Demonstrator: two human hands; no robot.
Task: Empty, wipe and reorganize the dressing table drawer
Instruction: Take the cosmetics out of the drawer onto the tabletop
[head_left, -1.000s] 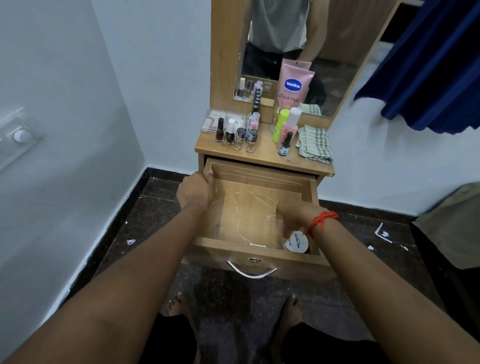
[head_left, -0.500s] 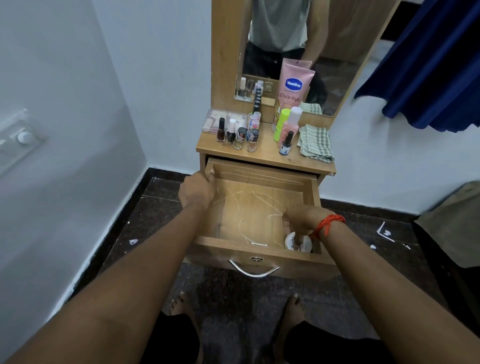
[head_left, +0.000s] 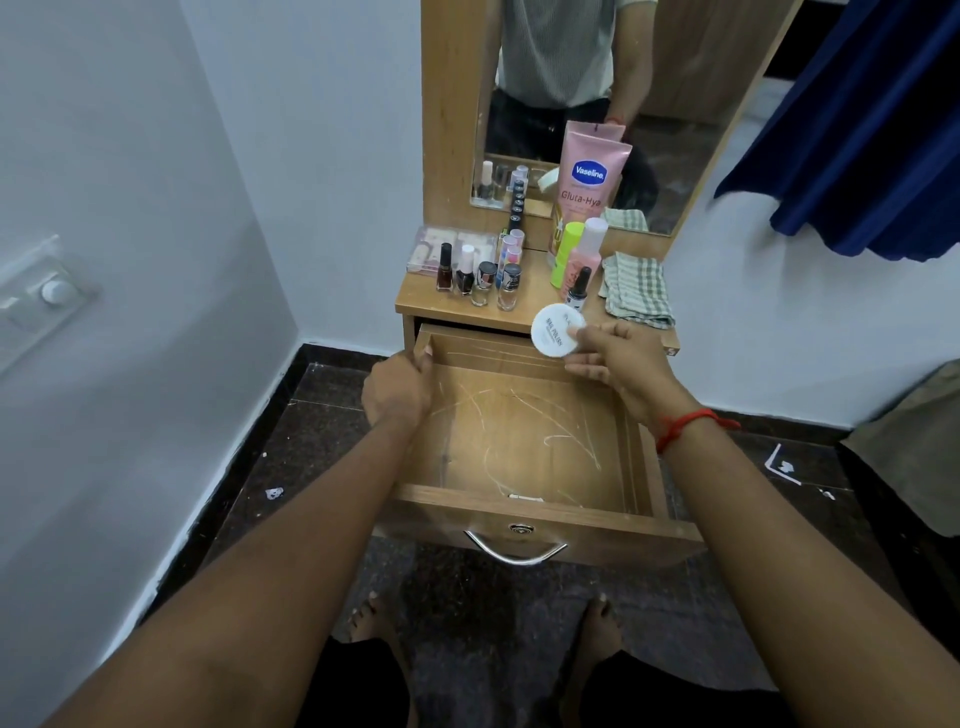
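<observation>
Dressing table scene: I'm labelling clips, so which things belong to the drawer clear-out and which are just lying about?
Job: drawer; white round tub in right hand; left hand on drawer side; bottles on top; checked cloth.
Lying about: blue fabric; wall switch; floor scraps.

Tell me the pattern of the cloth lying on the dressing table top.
The folded cloth has a green and white check pattern, seen best in the head view.

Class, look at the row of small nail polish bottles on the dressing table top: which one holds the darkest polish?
The leftmost bottle, the tall black-capped dark brown nail polish bottle; the two at the right end look clear.
</observation>
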